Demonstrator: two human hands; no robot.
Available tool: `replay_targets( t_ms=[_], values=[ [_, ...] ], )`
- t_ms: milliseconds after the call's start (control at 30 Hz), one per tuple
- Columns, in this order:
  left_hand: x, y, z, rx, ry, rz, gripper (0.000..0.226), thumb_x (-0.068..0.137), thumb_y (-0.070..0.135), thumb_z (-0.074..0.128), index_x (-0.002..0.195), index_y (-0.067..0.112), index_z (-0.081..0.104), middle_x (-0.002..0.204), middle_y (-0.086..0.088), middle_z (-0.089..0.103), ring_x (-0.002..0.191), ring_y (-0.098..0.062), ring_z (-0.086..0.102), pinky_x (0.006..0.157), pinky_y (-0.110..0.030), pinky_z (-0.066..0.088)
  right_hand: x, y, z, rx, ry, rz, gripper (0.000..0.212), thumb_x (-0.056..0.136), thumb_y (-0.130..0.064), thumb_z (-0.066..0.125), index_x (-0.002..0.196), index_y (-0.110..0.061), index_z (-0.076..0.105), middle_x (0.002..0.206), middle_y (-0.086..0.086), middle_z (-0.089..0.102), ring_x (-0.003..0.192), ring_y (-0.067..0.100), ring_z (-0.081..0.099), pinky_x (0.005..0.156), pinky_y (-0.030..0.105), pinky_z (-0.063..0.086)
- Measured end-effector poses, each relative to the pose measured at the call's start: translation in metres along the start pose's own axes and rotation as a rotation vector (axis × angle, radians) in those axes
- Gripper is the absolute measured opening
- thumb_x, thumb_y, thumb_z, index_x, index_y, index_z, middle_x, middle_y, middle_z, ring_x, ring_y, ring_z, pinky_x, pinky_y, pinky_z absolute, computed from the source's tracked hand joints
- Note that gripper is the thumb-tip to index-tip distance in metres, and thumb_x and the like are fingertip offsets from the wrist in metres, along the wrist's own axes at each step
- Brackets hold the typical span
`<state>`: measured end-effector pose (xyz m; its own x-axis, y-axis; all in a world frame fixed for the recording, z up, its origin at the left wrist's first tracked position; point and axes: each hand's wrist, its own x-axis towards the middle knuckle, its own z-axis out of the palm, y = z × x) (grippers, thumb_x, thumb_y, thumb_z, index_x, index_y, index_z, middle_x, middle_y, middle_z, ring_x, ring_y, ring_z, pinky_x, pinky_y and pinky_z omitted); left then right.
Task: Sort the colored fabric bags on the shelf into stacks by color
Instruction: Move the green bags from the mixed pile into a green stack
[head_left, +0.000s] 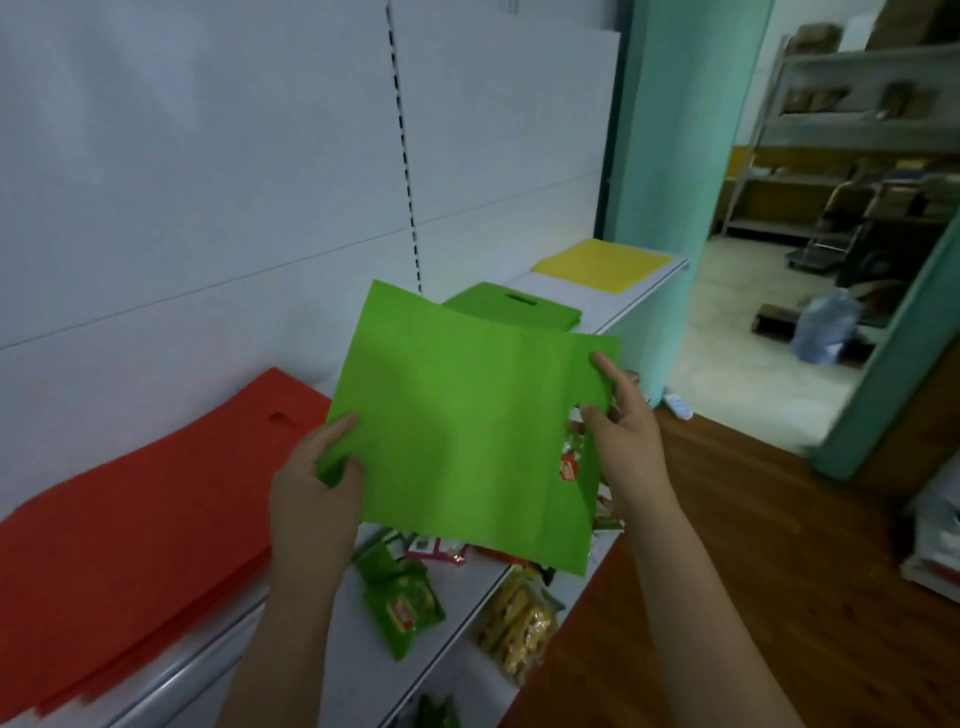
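Hands: left hand (317, 483) and right hand (621, 415) each pinch one green bag (462, 441).
Shelf (613, 306): one green stack (511, 309), one yellow stack (600, 265), one red stack (130, 519).

On the shelf (613, 306), three bag stacks (130, 519) lie apart; snack packets (400, 603) sit below.

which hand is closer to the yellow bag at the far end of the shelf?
Right. The right hand grips the held green bag's right edge, below and nearer the yellow bag. The left hand pinches the green bag's lower-left corner, farther away.
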<state>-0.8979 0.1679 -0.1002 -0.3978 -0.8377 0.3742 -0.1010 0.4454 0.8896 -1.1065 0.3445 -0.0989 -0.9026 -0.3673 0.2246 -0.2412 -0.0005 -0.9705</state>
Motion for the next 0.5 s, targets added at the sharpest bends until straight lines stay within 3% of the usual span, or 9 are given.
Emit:
replay_targets(
  t_ms=[33,100,200,233,300,367,400,500],
  values=[
    [0.014,-0.001,0.018,0.017,0.0,0.004,0.047,0.085,-0.008,0.061,0.114,0.029,0.068,0.112,-0.009,0.071,0.099,-0.027,0.067,0.09,-0.041,0.053,0.023,0.003,0.001,-0.009,-0.005,-0.005,0.062,0.096,0.001,0.053,0.138,-0.044,0.048,0.152,-0.011,0.04,0.087,0.03,0.063,0.078,0.042,0.055],
    [0.043,-0.001,0.05,0.049,-0.007,-0.01,0.043,0.086,-0.004,0.062,0.118,0.024,0.07,0.107,-0.015,0.072,0.086,-0.031,0.066,0.077,-0.037,0.051,0.071,0.005,0.003,-0.007,-0.01,0.006,0.062,0.096,0.003,0.051,0.141,-0.039,0.046,0.151,-0.009,0.04,0.087,0.032,0.064,0.079,0.038,0.057],
    [0.081,-0.001,0.091,0.075,-0.028,-0.064,0.04,0.089,0.001,0.062,0.12,0.025,0.069,0.111,-0.012,0.072,0.093,-0.031,0.068,0.078,-0.036,0.053,0.136,0.007,0.005,-0.002,-0.032,0.013,0.058,0.098,0.003,0.047,0.142,-0.035,0.047,0.146,-0.005,0.047,0.087,0.013,0.064,0.073,0.021,0.057],
    [0.093,0.002,0.103,0.079,-0.021,-0.065,0.039,0.089,0.003,0.063,0.12,0.026,0.069,0.11,-0.01,0.072,0.089,-0.025,0.068,0.075,-0.03,0.053,0.157,0.007,0.005,-0.006,-0.036,0.002,0.057,0.098,0.002,0.047,0.141,-0.035,0.048,0.143,-0.003,0.05,0.08,0.01,0.063,0.067,0.018,0.055],
    [0.114,0.008,0.125,0.121,0.004,-0.061,0.037,0.088,0.003,0.065,0.118,0.024,0.07,0.098,-0.006,0.07,0.07,-0.002,0.062,0.062,-0.008,0.043,0.194,0.011,0.006,-0.017,-0.033,-0.018,0.056,0.098,0.002,0.046,0.14,-0.036,0.049,0.137,-0.004,0.056,0.067,0.02,0.058,0.059,0.025,0.054],
    [0.13,0.013,0.142,0.141,0.018,-0.085,0.037,0.087,0.0,0.065,0.117,0.021,0.07,0.088,0.001,0.064,0.064,0.007,0.057,0.056,-0.004,0.04,0.224,0.018,0.009,-0.046,-0.03,-0.024,0.055,0.099,0.001,0.045,0.14,-0.036,0.05,0.132,-0.012,0.056,0.076,0.035,0.06,0.07,0.036,0.057],
    [0.135,0.013,0.147,0.151,0.021,-0.101,0.039,0.087,-0.001,0.065,0.118,0.022,0.069,0.089,0.003,0.062,0.064,0.011,0.056,0.056,-0.003,0.04,0.237,0.023,0.013,-0.052,-0.038,-0.02,0.055,0.099,0.001,0.046,0.14,-0.036,0.05,0.132,-0.014,0.053,0.078,0.033,0.063,0.074,0.037,0.057],
    [0.148,0.005,0.16,0.214,0.013,-0.166,0.049,0.085,0.001,0.066,0.126,0.026,0.064,0.104,0.0,0.063,0.071,0.009,0.055,0.059,-0.007,0.037,0.281,0.036,0.03,-0.059,-0.107,-0.006,0.054,0.098,0.003,0.047,0.139,-0.032,0.052,0.139,-0.011,0.048,0.075,0.003,0.064,0.084,0.039,0.058]
  ],
)
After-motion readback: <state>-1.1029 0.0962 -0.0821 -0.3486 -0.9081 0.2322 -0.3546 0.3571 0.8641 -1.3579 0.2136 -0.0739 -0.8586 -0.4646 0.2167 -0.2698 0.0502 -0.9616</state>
